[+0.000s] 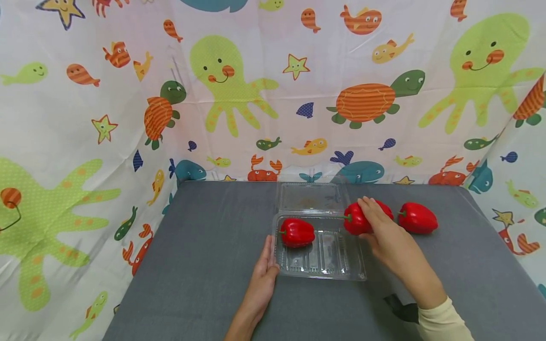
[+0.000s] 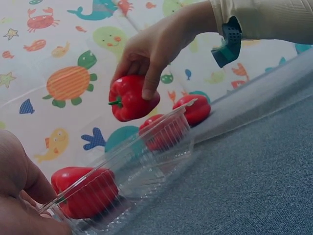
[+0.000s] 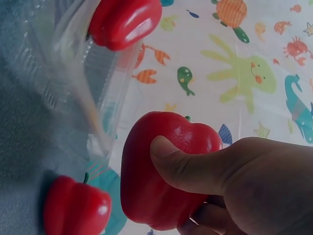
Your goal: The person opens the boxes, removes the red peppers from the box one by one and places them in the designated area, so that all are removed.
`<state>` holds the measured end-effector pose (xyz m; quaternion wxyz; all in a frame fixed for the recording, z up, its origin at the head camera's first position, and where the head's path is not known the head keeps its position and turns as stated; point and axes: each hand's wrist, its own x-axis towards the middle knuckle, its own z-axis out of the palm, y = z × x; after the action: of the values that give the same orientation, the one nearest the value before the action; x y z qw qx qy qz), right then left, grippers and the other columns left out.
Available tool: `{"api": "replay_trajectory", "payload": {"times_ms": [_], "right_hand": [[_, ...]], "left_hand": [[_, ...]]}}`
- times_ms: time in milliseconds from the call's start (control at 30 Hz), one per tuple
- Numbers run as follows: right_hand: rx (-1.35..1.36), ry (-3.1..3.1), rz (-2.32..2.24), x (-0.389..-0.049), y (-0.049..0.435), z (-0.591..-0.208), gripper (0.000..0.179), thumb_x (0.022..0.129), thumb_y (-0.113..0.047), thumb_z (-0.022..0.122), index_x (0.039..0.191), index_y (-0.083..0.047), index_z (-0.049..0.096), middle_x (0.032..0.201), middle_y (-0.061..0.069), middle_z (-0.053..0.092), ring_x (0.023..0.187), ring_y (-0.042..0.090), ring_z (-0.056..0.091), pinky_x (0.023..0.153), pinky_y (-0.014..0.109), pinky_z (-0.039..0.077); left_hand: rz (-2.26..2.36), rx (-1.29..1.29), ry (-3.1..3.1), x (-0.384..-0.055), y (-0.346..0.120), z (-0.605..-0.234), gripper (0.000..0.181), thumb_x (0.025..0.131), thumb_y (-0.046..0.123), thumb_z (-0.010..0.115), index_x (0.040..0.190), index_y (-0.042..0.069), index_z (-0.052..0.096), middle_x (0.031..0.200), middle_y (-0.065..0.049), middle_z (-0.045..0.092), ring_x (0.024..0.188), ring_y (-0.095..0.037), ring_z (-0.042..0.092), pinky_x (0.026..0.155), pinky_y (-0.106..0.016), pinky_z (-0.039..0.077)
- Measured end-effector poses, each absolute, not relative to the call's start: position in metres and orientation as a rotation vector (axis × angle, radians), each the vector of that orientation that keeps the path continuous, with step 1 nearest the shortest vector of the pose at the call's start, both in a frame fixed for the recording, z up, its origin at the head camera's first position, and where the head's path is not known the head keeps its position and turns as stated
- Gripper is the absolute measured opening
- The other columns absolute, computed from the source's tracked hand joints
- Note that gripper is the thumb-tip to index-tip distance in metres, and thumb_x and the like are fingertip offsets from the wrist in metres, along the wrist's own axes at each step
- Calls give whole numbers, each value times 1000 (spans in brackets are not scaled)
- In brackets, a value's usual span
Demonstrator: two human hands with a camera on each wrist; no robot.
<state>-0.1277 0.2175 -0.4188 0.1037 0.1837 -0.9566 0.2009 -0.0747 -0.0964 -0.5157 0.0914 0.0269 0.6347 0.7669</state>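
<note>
A clear plastic clamshell container (image 1: 324, 270) lies opened on the table, its lid (image 1: 313, 196) folded back away from me. Inside its left end sits one red bell pepper (image 1: 297, 232). My left hand (image 1: 261, 277) holds the container's left edge, thumb near the front corner. Above the container's right side, my right hand (image 1: 394, 246) grips another red bell pepper (image 2: 132, 100) between thumb and fingers, its green stem facing left. Two more bell peppers rest on the table to the right, one (image 1: 418, 218) in plain sight, the other (image 1: 385, 208) partly hidden behind the held pepper and hand.
The grey table (image 1: 213, 265) reaches back to a sheet (image 1: 264, 94) printed with sea animals, which also hangs at both sides. A dark band (image 1: 403, 310) is near my right wrist, by the cream sleeve (image 1: 443, 322).
</note>
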Motion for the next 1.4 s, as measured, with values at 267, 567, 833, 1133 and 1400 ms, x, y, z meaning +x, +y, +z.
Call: {"api": "replay_trajectory", "payload": {"times_ms": [267, 567, 833, 1133, 1400], "right_hand": [[513, -2832, 577, -128, 228, -423, 102, 74, 0, 93, 161, -1, 39, 160, 28, 43, 145, 53, 43, 92, 66, 54], [498, -2850, 560, -129, 234, -425, 101, 73, 2, 93, 160, 1, 40, 160, 30, 43, 145, 53, 42, 96, 67, 51], [500, -2854, 543, -129, 240, -429, 104, 72, 1, 94, 160, 1, 40, 159, 31, 43, 144, 54, 43, 96, 69, 50], [482, -2866, 525, -127, 248, -434, 103, 72, 2, 94, 160, 1, 40, 158, 32, 44, 144, 54, 43, 95, 71, 50], [462, -2897, 528, -125, 252, -435, 102, 72, 0, 94, 159, 3, 40, 158, 32, 43, 145, 55, 41, 96, 71, 50]], "left_hand": [[2279, 86, 1888, -75, -96, -516, 77, 104, -9, 32, 171, 11, 1, 178, 2, 4, 162, -13, 1, 125, -24, 11], [2277, 101, 1896, -74, -97, -516, 77, 103, -9, 32, 171, 11, 0, 178, 1, 4, 162, -14, 1, 127, -28, 10], [2284, 100, 1900, -74, -96, -517, 77, 103, -10, 32, 170, 9, 0, 178, -2, 3, 163, -16, 0, 126, -26, 10], [2275, 89, 1896, -75, -97, -518, 77, 104, -9, 31, 171, 11, 0, 178, 1, 3, 162, -14, 1, 125, -24, 11], [2272, 110, 1903, -74, -96, -518, 79, 102, -10, 31, 171, 11, -2, 178, 0, 2, 162, -14, -1, 125, -21, 11]]}}
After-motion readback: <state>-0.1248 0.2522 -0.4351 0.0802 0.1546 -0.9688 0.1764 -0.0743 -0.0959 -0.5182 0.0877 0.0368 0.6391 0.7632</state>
